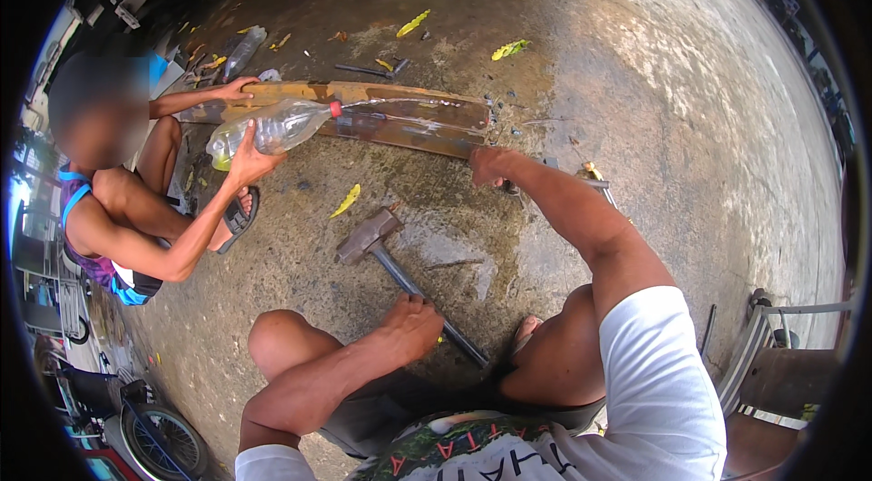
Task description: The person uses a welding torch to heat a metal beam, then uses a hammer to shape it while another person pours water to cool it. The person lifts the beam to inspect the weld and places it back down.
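Note:
My right hand (489, 163) reaches forward, its closed fingers at the near right corner of a long, wet, brown metal bar (413, 134) on the ground. My left hand (413, 328) is closed above the handle of a sledgehammer (372, 236), which lies on the concrete with its head away from me. Whether these fingers grip the handle is hidden. At the left, a crouching co-worker's hand (250, 158) tilts a clear plastic bottle (277, 128) with a red cap. A thin stream of water runs from it along the bar; the co-worker's other hand (234, 92) touches the bar's far edge.
Beyond the bar lie a small hammer (374, 72), another plastic bottle (245, 49) and yellow leaves (413, 23). A metal tool (595, 179) is right of my right hand. A chair (772, 381) stands at lower right, a motorcycle wheel (163, 440) at lower left.

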Demonstrator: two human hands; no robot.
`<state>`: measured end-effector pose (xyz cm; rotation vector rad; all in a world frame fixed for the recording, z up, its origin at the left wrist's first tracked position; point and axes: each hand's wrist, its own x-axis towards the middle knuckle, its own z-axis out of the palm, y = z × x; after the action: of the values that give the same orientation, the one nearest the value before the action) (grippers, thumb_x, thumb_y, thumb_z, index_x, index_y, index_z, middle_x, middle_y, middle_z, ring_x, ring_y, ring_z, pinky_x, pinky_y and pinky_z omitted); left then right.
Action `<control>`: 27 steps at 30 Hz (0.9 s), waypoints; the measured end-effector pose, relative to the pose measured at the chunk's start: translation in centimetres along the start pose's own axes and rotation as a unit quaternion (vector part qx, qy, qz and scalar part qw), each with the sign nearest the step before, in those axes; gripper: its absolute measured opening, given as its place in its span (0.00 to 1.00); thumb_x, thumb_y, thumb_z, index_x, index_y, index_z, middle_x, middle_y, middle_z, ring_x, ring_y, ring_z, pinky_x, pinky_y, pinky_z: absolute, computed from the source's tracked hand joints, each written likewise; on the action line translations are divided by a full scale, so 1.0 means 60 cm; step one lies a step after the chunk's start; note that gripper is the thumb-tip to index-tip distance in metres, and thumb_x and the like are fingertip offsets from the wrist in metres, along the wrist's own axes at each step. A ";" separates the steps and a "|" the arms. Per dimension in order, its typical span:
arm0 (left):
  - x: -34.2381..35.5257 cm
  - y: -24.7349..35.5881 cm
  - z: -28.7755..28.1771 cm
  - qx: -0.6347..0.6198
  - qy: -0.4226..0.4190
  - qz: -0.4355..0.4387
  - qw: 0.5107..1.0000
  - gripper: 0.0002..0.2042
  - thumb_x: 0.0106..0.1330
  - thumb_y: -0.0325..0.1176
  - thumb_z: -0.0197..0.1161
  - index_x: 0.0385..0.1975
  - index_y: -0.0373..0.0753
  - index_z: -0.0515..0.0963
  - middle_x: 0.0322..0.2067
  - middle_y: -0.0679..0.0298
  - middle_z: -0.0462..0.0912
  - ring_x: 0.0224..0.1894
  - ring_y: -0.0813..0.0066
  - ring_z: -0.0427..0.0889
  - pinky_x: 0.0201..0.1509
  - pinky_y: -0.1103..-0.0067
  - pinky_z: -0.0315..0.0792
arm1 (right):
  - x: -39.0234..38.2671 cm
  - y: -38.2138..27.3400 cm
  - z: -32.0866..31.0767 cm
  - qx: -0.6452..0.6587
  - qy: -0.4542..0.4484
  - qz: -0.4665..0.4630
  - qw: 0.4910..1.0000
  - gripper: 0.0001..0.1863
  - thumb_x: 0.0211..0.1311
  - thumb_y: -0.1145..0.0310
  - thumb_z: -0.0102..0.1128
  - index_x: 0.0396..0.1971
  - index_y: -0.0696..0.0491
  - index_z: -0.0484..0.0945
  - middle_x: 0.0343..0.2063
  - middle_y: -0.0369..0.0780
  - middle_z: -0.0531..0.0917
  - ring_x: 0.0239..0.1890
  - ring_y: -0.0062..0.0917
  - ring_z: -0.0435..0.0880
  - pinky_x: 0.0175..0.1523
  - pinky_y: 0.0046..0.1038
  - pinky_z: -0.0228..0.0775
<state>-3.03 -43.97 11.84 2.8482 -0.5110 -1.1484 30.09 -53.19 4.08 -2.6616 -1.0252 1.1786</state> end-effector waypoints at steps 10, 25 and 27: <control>-0.003 0.003 -0.009 0.009 -0.001 0.007 1.000 0.15 0.61 0.30 0.58 0.46 0.33 0.80 0.50 0.52 0.81 0.56 0.57 0.77 0.62 0.62 0.67 | 0.000 -0.005 0.004 -0.060 -0.101 0.010 0.993 0.18 0.58 0.61 0.66 0.41 0.60 0.82 0.27 0.41 0.86 0.27 0.26 0.86 0.34 0.31 0.78; -0.003 -0.001 0.000 -0.001 0.032 0.023 0.999 0.13 0.59 0.30 0.59 0.40 0.30 0.83 0.45 0.48 0.83 0.54 0.54 0.79 0.58 0.61 0.70 | 0.010 0.002 0.018 -0.093 -0.123 0.005 0.988 0.18 0.59 0.61 0.66 0.43 0.60 0.83 0.27 0.41 0.88 0.30 0.26 0.87 0.40 0.34 0.79; -0.001 0.001 -0.003 0.001 0.030 0.026 0.999 0.13 0.60 0.30 0.58 0.40 0.30 0.83 0.45 0.48 0.83 0.54 0.54 0.79 0.58 0.61 0.70 | 0.014 0.010 0.023 -0.101 -0.128 0.005 0.987 0.18 0.59 0.60 0.67 0.39 0.60 0.84 0.27 0.40 0.88 0.30 0.26 0.87 0.40 0.34 0.78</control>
<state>-2.96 -44.01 12.05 2.8432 -0.5784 -1.0512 29.92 -53.43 2.38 -2.7148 -1.2318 1.5279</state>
